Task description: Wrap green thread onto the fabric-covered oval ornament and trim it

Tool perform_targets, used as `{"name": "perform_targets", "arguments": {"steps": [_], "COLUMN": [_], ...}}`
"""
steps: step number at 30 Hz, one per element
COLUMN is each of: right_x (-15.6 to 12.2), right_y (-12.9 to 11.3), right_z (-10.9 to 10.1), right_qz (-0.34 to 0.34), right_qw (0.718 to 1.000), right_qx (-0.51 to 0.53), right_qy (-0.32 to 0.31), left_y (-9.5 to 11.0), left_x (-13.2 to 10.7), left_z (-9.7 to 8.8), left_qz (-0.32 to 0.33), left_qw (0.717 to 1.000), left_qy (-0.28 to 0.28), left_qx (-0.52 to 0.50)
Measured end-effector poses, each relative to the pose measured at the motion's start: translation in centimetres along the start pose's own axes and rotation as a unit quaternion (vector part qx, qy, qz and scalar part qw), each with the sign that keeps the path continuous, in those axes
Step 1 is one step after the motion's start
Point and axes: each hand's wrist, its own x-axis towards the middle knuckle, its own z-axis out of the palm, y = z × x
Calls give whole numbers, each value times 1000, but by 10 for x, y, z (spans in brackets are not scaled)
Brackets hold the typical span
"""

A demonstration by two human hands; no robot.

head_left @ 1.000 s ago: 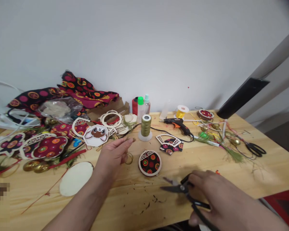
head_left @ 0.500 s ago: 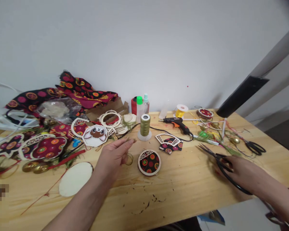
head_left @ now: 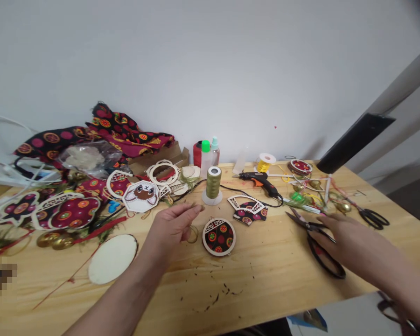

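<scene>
My left hand [head_left: 171,227] hovers low over the wooden table [head_left: 266,275], thumb and fingertips pressed together in a pinch; what they hold is too fine to make out. A thin golden loop [head_left: 193,234] sits just under the fingers, beside a round fabric-faced ornament [head_left: 219,236]. My right hand [head_left: 353,242] lies flat with fingers stretched out, touching black scissors [head_left: 317,242] that rest on the table with blades slightly apart. An olive thread spool [head_left: 213,184] stands behind the left hand.
A glue gun [head_left: 261,179], a fan-shaped ornament [head_left: 248,208], a yellow wire spool [head_left: 265,163], and a second pair of scissors [head_left: 373,217] lie to the right. A white oval disc [head_left: 112,258], a sheep piece [head_left: 142,195], patterned fabric [head_left: 119,130] and ornaments crowd the left.
My right hand carried the scissors from the near edge out to the right and laid them on the table, fingers now spread. The left hand barely moved.
</scene>
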Motion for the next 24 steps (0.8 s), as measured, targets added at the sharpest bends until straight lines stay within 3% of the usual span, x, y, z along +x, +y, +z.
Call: {"name": "perform_targets", "arguments": {"steps": [2, 5, 8, 10, 16, 24], "right_x": [11, 35, 58, 67, 65, 63], "right_y": [-37, -99, -145, -163, -177, -177], "right_z": [-20, -33, -23, -10, 21, 29], "right_qz": [-82, -180, -211, -246, -249, -230], "right_qw": [992, 934, 880, 853, 805, 788], "right_qx": [96, 307, 424, 459, 538, 570], "right_qy": [-7, -33, -34, -46, 14, 31], "left_y": [-2, -2, 0, 1, -1, -2], "left_x": [0, -2, -3, -4, -3, -3], "left_z": [0, 1, 2, 3, 3, 4], "left_qz": [-2, -14, -21, -22, -44, -57], "left_qw": [1000, 999, 999, 999, 998, 997], "left_qy": [-9, -27, -40, -43, -30, -43], "left_qx": [9, 11, -2, -13, -17, -26]}}
